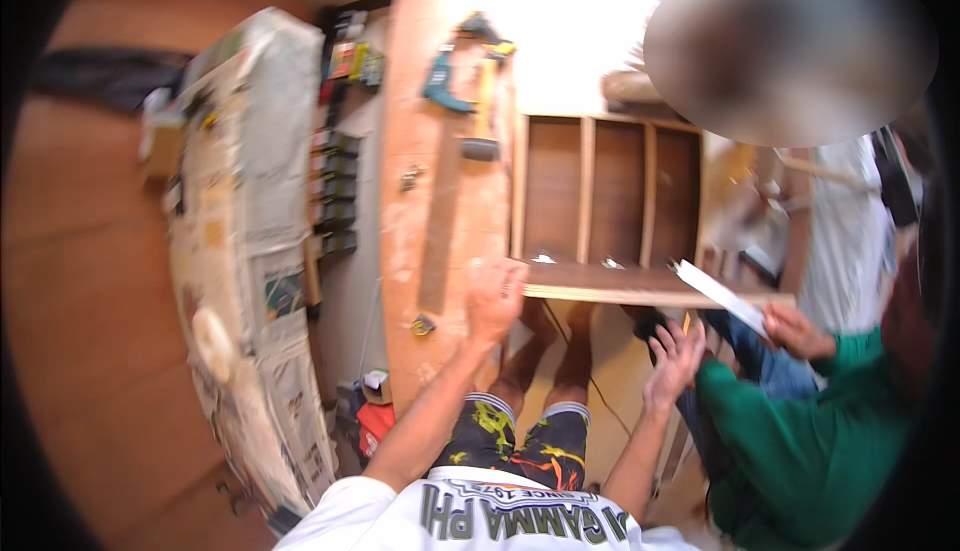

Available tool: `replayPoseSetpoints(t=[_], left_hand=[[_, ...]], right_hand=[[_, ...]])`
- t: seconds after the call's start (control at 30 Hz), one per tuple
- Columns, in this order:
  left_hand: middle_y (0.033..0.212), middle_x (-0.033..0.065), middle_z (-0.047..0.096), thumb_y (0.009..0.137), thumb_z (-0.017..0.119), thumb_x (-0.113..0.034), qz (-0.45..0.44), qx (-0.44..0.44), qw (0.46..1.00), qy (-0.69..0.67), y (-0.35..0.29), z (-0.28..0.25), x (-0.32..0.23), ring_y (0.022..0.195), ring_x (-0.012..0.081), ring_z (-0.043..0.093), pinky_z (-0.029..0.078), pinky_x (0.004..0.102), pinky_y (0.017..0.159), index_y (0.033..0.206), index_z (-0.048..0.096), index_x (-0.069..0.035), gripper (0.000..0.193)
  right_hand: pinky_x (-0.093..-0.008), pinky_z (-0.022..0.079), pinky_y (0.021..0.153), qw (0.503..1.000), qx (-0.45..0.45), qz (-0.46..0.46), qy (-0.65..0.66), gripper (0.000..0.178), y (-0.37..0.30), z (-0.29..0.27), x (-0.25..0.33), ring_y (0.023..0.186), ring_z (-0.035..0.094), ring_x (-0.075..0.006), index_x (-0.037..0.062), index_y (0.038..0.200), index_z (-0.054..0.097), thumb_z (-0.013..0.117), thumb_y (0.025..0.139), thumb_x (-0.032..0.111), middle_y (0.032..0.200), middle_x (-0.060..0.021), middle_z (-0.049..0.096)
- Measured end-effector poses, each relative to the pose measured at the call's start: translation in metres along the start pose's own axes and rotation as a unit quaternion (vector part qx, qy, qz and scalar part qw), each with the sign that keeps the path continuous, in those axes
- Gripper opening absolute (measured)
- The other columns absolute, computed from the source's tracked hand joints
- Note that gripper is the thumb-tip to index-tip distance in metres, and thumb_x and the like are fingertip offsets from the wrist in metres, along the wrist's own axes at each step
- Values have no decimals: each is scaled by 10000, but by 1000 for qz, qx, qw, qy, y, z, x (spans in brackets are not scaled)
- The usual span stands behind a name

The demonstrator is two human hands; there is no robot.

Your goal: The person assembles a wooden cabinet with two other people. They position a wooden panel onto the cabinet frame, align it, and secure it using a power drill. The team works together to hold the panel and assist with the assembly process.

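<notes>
A shallow wooden frame [588, 191] with dark brown panels and upright dividers stands in front of me. My left hand [494, 301] is closed round its near left corner, beside the long wooden workbench. My right hand [674, 363] is raised below the frame's near edge with its fingers apart. By those fingertips shows a thin orange sliver [687, 322], too small to name. Just to the right, a co-worker's hand [797, 331] from a green sleeve holds a white flat strip [722, 298], whose far end reaches the frame's near board.
On the workbench [410, 241] lie a teal-handled saw [440, 86], a yellow-handled hammer [484, 101] and a small yellow-black tape measure [423, 326]. Farther left stands a paper-covered surface [265, 171]. Another person leans in at the far right. A cable [603, 391] trails across the floor.
</notes>
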State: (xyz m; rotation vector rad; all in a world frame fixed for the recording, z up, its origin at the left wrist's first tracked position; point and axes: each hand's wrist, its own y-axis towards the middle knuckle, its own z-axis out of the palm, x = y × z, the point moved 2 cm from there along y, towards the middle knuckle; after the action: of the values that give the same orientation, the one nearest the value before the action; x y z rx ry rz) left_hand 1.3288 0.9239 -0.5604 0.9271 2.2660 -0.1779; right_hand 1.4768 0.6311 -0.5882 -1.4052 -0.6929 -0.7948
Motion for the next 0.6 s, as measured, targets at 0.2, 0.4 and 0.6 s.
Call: replayPoseSetpoints(t=[0.2,0.4,0.6], left_hand=[[1018,105,693,935,704,-181,-32,-25,998,-46,-29,-27,10,966,310,636,494,414,872,1014,729,-84,128],[1134,128,630,934,714,-228,-72,-29,993,-86,-68,-24,13,1058,344,604,496,444,933,1120,661,-78,244],[1181,174,584,888,768,-271,-94,-35,985,-141,-66,-16,22,1108,385,605,499,467,966,1213,610,-49,424]], right_hand=[[-370,547,735,994,56,43,-88,851,-28,54,-12,966,702,-285,71,1612,121,640,1028,408,1289,-156,630],[-343,563,572,971,72,54,-220,695,-36,39,-37,827,726,-282,63,1439,346,650,990,497,1165,-165,676],[-425,467,491,807,60,-177,-561,506,-37,40,-3,617,656,-308,1,809,647,637,996,470,704,-149,677]])
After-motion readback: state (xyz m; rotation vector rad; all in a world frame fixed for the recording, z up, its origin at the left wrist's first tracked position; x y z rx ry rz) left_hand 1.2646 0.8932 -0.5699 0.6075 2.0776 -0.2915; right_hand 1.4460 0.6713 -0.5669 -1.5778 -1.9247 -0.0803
